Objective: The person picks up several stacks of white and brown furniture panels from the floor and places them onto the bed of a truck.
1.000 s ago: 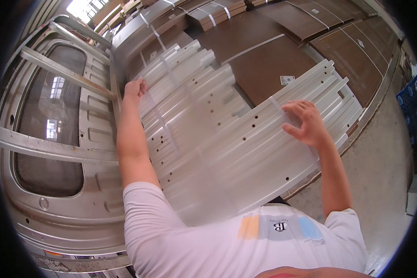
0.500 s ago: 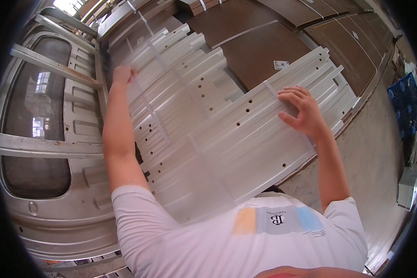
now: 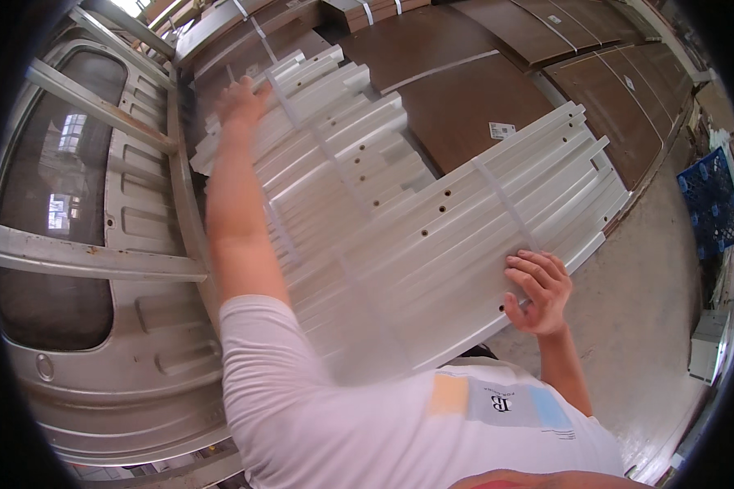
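Long silvery-white ribbed metal panels [image 3: 432, 269] with small holes lie stacked, their far ends stepped. A pale strap [image 3: 507, 205] crosses them on the right, and another strap [image 3: 322, 147] runs over their left part. At the far left end of the stack is my left hand [image 3: 240, 102], fingers slightly blurred but apart, nothing visible in them. By the near right edge, just below the right strap's lower end, my right hand [image 3: 540, 292] is open with loosely bent fingers; whether it touches the panel I cannot tell.
A metal vehicle-like side [image 3: 159, 318] with a dark window and crossbars [image 3: 98, 254] stands close on the left. Strapped brown flat boards [image 3: 457, 106] lie beyond the panels. A blue pallet [image 3: 707, 204] is at the far right, past the concrete floor [image 3: 628, 326].
My left hand has moved slightly right and farther away, its fingers now spread more. My right hand has come nearer, down to the panels' near edge. The view has shifted slightly.
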Motion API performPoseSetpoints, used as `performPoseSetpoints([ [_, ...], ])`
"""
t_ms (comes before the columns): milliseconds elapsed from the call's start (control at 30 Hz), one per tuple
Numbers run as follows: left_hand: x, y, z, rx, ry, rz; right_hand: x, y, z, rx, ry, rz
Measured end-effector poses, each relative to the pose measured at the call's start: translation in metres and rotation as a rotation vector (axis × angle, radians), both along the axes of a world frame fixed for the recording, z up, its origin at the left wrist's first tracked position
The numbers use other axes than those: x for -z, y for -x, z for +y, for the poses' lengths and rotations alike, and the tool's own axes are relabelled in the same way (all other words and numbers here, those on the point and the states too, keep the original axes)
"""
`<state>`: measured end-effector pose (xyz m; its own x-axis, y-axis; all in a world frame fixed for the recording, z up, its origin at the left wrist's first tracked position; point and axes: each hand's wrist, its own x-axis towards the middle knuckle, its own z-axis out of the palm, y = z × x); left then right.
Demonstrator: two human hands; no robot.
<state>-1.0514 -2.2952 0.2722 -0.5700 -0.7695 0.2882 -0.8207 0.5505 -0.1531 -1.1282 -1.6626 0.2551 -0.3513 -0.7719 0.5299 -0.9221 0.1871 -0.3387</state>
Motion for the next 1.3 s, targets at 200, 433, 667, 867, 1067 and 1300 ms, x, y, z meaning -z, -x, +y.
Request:
performPoseSetpoints([
  [200,0.025,-0.009,-0.034,0.041,0.061,-0.016,0.009,-0.004,0.008,0.049,-0.015,0.055],
  [433,0.055,-0.003,-0.071,0.19,0.103,0.116,0.011,-0.002,0.016,0.065,-0.002,0.06],
  [667,0.056,-0.026,-0.009,0.465,-0.321,0.441,0.014,0.006,0.027,-0.081,0.013,0.085],
  [867,-0.021,-0.08,0.231,0.585,-0.418,0.355,0.023,0.003,0.036,-0.159,0.018,0.173],
  [1067,-0.019,-0.173,0.434,0.493,-0.38,0.26,0.023,0.023,0.023,-0.255,0.036,0.26],
  [1300,0.022,-0.189,0.539,0.409,-0.233,0.406,0.023,0.021,0.032,-0.272,0.066,0.256],
])
